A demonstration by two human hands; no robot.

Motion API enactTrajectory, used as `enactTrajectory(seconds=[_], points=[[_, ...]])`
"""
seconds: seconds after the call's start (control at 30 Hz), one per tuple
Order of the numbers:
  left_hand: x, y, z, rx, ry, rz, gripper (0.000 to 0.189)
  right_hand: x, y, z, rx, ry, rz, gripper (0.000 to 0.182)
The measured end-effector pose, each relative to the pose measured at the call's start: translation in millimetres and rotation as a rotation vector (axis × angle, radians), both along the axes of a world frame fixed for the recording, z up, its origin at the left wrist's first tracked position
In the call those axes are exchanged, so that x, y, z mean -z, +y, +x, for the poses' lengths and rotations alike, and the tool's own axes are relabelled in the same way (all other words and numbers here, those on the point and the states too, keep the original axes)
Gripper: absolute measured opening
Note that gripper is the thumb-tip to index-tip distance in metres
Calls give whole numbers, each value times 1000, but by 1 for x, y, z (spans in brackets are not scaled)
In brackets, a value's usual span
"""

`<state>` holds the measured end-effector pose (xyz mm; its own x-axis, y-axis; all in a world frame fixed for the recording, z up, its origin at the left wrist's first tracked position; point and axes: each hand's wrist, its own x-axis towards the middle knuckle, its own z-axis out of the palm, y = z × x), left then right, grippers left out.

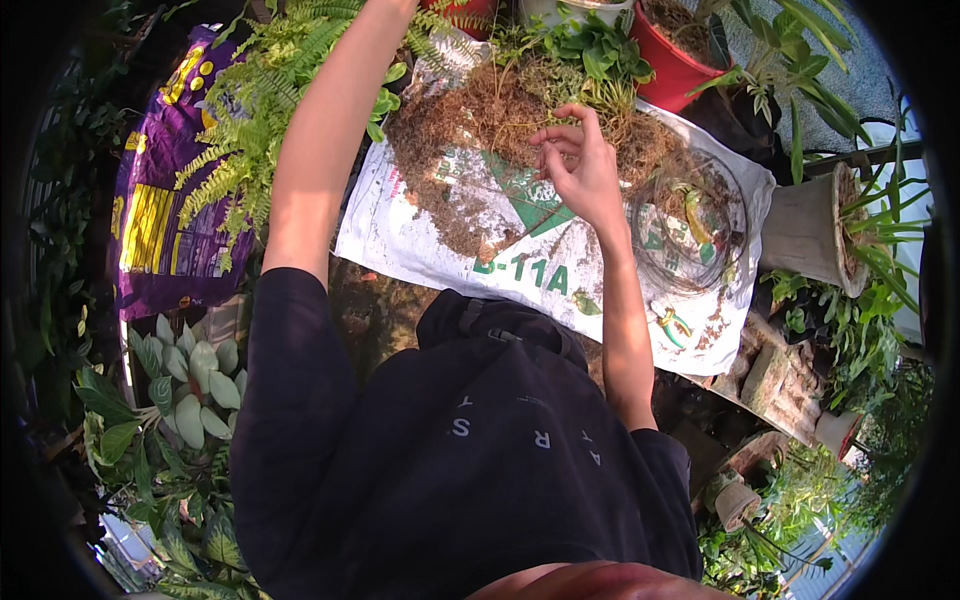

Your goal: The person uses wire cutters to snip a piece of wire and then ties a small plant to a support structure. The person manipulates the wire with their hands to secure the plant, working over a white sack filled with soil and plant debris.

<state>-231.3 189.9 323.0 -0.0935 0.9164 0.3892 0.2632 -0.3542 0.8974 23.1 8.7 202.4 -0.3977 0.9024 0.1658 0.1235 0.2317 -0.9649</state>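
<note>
A white woven sack (442,262) with green print lies spread before me, strewn with brown coir-like fibre (435,120). Over its middle my right hand (577,165) hovers, fingers curled and apart, with nothing plainly in them. My left forearm reaches up past a fern (292,97), and the left hand is out of view beyond the top edge. At the sack's right part lies a coil of thin dark wire (690,281); below it rest pliers or cutters with green and yellow handles (673,327). A leafy green plant (592,52) stands at the sack's far edge.
A purple and yellow plastic bag (180,270) stands at the left. Beyond the sack are a red pot (671,64) and a white pot (577,9). A tilted-looking grey pot (806,225) with a strappy plant is at the right. Broad-leaved plants (199,382) grow at the lower left.
</note>
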Motion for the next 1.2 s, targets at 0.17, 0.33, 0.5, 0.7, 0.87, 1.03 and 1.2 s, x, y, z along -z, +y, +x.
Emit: enactTrajectory(seconds=[0.17,0.33,0.5,0.7,0.87,1.03,1.2], points=[[-6,3,-1,3,-39,-5,15,23,11,10,-101,119,-157,16],[-3,7,-10,-3,-67,-20,16,17,0,4,125,171,-108,10],[-3,2,-7,-7,-88,-40,17,31,1,5,171,115,88,17],[1,5,-12,4,-120,-33,16,21,-3,5,289,12,141,14],[-2,1,-10,-7,-101,-2,15,30,0,3,381,-67,263,17],[-10,-2,-7,-42,-48,12,14,28,0,3,412,-110,236,14],[-8,11,-18,-38,-50,39,14,27,-7,7,344,-179,249,13]])
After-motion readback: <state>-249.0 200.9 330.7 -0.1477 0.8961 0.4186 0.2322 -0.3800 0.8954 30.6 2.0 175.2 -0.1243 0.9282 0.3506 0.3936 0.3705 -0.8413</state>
